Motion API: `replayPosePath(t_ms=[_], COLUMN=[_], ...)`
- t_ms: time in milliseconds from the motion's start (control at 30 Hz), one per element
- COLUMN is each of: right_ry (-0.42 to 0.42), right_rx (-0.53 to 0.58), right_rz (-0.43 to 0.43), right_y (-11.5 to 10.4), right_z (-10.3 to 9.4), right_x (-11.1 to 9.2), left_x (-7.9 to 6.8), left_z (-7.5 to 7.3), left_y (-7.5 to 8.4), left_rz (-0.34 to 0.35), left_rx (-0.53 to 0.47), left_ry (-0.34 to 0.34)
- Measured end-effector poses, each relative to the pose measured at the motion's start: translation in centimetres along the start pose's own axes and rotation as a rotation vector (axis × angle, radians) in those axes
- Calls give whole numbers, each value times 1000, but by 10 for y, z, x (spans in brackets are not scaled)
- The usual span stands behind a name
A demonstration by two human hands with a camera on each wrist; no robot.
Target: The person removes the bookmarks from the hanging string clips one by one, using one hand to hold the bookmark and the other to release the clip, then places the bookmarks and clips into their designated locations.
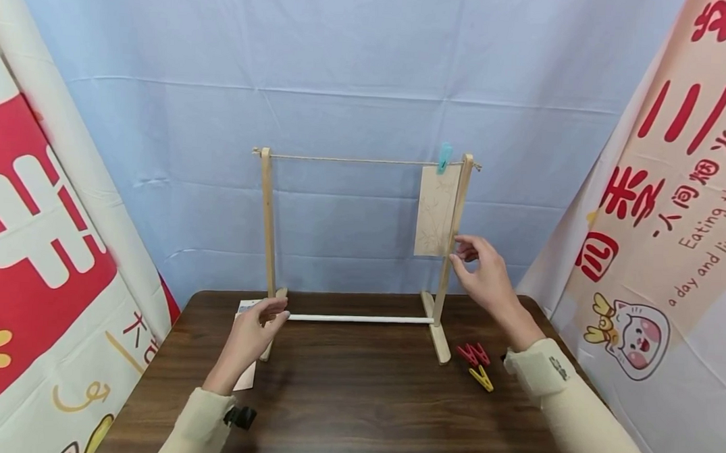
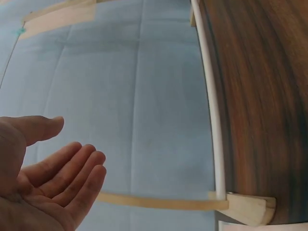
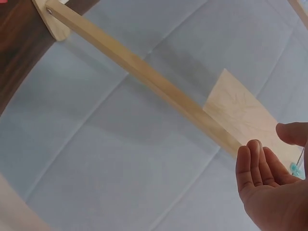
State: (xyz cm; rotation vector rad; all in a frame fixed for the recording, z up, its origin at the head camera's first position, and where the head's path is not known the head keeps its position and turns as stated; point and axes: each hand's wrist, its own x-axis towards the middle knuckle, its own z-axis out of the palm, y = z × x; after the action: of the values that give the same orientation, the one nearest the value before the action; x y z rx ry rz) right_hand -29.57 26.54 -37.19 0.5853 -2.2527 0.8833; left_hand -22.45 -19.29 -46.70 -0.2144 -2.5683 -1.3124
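A wooden rack (image 1: 268,215) stands on the table with a string (image 1: 354,160) tied between its two posts. At the string's right end a light blue clothespin (image 1: 444,158) holds a beige card (image 1: 434,213) with a faint plant drawing. My right hand (image 1: 485,276) is beside the right post, fingers loosely bent, holding nothing; whether it touches the post is unclear. In the right wrist view, that hand's fingers (image 3: 255,163) are near the post and card. By the left post's foot, my left hand (image 1: 251,333) hovers with thumb and fingers apart and an empty palm (image 2: 45,197).
Two red clothespins (image 1: 474,353) and a yellow clothespin (image 1: 481,378) lie on the brown table (image 1: 355,402), right of the rack. A white rod (image 1: 359,319) joins the posts low down. Paper cards (image 1: 245,379) lie partly hidden under my left arm. Blue cloth (image 1: 358,64) hangs behind.
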Motion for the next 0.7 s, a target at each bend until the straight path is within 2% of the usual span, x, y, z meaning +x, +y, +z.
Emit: replayPosePath(t_ms=[267, 533, 700], right_ry=[13, 20, 21], right_rx=[2, -1, 0], right_rz=[-52, -82, -91], right_y=[-4, -10, -12], right_z=[-2, -6, -10], right_x=[13, 27, 32], left_x=[7, 16, 22], left_z=[7, 16, 21], left_y=[15, 37, 45], left_rz=[41, 136, 154], left_rx=[-22, -24, -18], left_ry=[4, 30, 20])
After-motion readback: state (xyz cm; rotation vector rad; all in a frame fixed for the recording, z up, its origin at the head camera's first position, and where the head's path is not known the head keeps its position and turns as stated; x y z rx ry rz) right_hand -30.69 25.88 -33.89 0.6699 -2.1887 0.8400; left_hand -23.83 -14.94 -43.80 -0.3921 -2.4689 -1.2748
